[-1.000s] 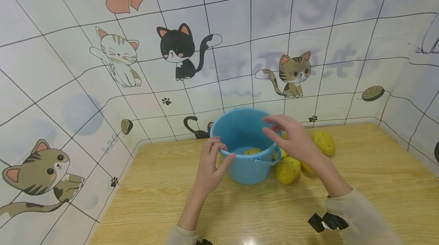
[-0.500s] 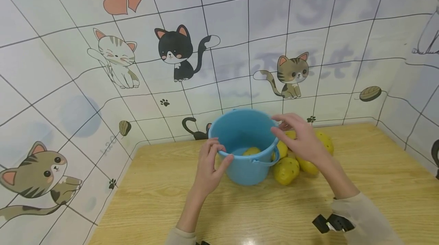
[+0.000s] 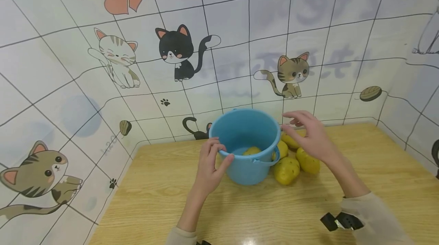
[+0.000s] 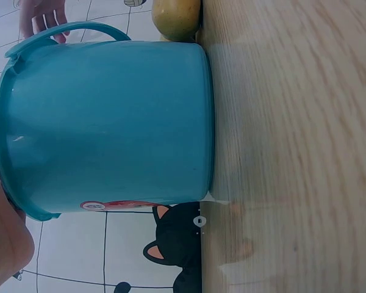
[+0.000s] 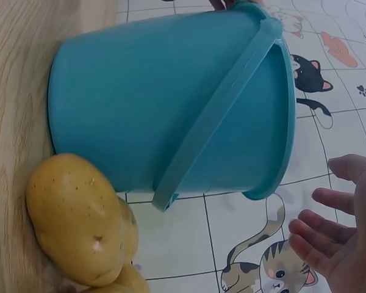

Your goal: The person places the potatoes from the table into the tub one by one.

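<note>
A light blue plastic bucket [image 3: 247,172] stands upright on the wooden table, its handle [image 3: 269,162] hanging down on the right side. My left hand [image 3: 210,168] holds the bucket's near left rim, fingers over the edge and thumb on the outside. One yellow potato [image 3: 252,151] lies at the bottom of the bucket, partly hidden by the near rim. Just right of the bucket my right hand [image 3: 311,135] hovers with relaxed, slightly bent fingers and nothing in them. Below it several potatoes lie grouped, among them a front potato [image 3: 286,170] and a right potato [image 3: 308,160].
Behind the bucket rises a wall [image 3: 236,77] covered with cat-print grid sheeting, close to the table's back edge. Bare wooden tabletop [image 3: 164,188] extends to the left and in front. Side walls with the same print flank the table.
My right hand has moved right, from over the bucket's opening to beyond its rim above the potatoes. The left hand keeps its hold on the rim.
</note>
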Available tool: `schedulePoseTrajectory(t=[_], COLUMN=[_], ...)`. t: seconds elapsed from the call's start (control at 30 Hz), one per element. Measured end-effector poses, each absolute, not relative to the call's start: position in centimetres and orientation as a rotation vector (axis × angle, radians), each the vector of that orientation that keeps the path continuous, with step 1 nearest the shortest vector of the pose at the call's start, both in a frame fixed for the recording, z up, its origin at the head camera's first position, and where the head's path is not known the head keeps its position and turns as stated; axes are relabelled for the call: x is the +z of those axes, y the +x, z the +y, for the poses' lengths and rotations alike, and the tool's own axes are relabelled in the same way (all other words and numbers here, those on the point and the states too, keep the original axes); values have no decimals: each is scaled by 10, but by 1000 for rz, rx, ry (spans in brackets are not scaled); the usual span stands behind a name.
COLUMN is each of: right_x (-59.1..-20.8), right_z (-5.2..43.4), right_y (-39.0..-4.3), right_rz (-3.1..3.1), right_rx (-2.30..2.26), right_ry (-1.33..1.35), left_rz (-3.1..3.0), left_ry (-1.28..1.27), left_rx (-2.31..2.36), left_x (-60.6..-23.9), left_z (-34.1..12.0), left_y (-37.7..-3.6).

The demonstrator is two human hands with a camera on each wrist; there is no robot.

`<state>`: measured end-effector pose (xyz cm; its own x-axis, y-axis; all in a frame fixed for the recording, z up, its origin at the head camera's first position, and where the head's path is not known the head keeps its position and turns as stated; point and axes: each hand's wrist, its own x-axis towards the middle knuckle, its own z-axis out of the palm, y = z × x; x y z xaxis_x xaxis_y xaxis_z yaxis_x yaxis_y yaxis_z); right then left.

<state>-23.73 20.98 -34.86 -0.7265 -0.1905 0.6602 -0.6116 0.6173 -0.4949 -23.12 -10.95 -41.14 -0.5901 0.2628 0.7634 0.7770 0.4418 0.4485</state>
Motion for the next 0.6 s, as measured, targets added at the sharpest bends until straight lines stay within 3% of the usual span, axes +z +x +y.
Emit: schedulePoseTrajectory(t=[0.6], right_x=[-362], right_z=[242], right_y=[-244], right_rz=[-2370], right_rx=[947], right_ry=[500], left_rz=[-2083], left_ry=[-864], left_rx=[-1090], left_x=[-411], left_z=[-109], left_y=[-230])
